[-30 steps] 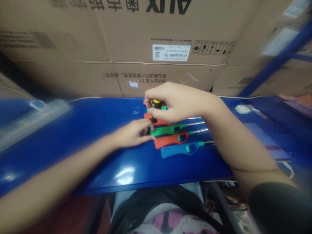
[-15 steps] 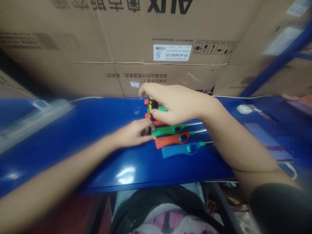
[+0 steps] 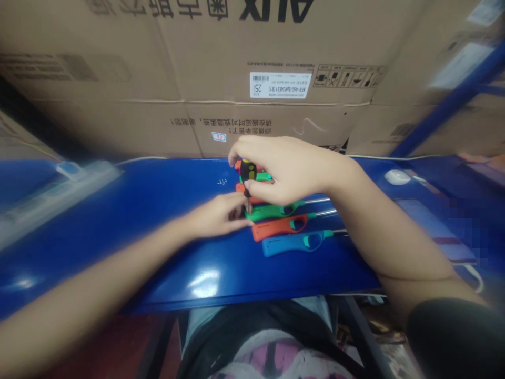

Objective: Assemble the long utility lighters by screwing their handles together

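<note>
Several long-necked gas lighters lie side by side on the blue tabletop. My right hand (image 3: 284, 166) grips the black-and-yellow handle of a screwdriver (image 3: 249, 171), which stands upright over the handle end of a green lighter (image 3: 268, 212). The screwdriver's tip is hidden behind the fingers. My left hand (image 3: 221, 215) closes its fingers on that end of the green lighter, beside the screwdriver's shaft. Nearer to me are a red lighter (image 3: 276, 227) and a blue lighter (image 3: 290, 245). Further red and green lighters are partly covered by my right hand.
A large cardboard box (image 3: 189, 79) stands upright along the back of the blue table (image 3: 169, 279). At the left is a power strip (image 3: 90, 179). A white mouse-like object (image 3: 397, 177) lies at the right, close to a blue shelf post (image 3: 445, 100).
My right hand and the screwdriver handle have shifted very slightly, the handle now leaning a little differently. The left hand and the lighters stay in place.
</note>
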Demonstrator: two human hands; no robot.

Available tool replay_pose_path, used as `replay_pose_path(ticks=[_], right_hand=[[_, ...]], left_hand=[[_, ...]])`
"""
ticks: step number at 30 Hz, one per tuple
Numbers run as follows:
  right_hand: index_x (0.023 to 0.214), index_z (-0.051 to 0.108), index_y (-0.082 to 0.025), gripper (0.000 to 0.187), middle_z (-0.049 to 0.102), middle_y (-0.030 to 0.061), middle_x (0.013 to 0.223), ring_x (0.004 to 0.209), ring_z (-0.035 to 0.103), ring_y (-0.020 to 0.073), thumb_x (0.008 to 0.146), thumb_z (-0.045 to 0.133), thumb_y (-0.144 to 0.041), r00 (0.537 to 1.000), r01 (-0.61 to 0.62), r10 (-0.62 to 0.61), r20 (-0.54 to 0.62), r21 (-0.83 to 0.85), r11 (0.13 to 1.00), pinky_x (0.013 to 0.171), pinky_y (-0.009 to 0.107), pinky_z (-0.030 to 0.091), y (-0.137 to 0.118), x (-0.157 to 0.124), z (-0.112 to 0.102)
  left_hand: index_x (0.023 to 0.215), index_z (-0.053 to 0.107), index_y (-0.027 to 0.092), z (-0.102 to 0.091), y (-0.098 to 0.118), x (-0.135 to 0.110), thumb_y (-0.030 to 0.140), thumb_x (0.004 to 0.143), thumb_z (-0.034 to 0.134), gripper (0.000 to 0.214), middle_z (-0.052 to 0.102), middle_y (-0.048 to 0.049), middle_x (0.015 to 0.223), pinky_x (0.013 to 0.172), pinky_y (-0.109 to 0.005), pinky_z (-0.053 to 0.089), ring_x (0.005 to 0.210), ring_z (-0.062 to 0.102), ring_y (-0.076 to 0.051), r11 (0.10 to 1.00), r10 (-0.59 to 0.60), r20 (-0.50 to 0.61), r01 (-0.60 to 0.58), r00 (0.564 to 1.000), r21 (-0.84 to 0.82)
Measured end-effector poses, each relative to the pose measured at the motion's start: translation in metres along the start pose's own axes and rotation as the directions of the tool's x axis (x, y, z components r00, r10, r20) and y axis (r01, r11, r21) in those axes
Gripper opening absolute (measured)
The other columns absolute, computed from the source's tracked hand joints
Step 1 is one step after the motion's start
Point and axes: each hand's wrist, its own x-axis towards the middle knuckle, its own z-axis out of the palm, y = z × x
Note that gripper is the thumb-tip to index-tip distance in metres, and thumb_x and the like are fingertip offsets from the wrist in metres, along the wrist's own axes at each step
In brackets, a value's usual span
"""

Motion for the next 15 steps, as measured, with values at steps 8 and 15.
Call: replay_pose_path(ticks=[8, 15], right_hand=[[0.112, 0.059, -0.017, 0.024, 0.069, 0.0077, 0.104, 0.082, 0.056, 0.0192, 0.094, 0.051, -0.031, 1.0, -0.004, 0.004, -0.004, 0.027, 1.0, 0.072, 0.031, 0.037, -0.001, -0.001, -0.003], [0.108, 0.058, -0.016, 0.018, 0.067, 0.0066, 0.098, 0.078, 0.054, 0.0165, 0.095, 0.054, -0.028, 0.999, -0.006, 0.002, 0.039, 0.11, 0.994, 0.069, 0.029, 0.039, 0.002, 0.0004, -0.0014]], left_hand=[[0.096, 0.061, 0.017, -0.0012, 0.0029, 0.0007, 0.045, 0.093, 0.068, 0.03, 0.059, -0.0003, 0.078, 0.059, -0.026, 0.046, 0.064, 0.054, -0.014, 0.999, -0.04, 0.024, 0.04, 0.999, 0.004], [0.096, 0.061, 0.017, -0.0012, 0.0019, -0.0003, 0.045, 0.092, 0.069, 0.029, 0.06, 0.0004, 0.076, 0.059, -0.026, 0.047, 0.063, 0.055, -0.013, 0.998, -0.059, 0.027, 0.06, 0.998, -0.008]])
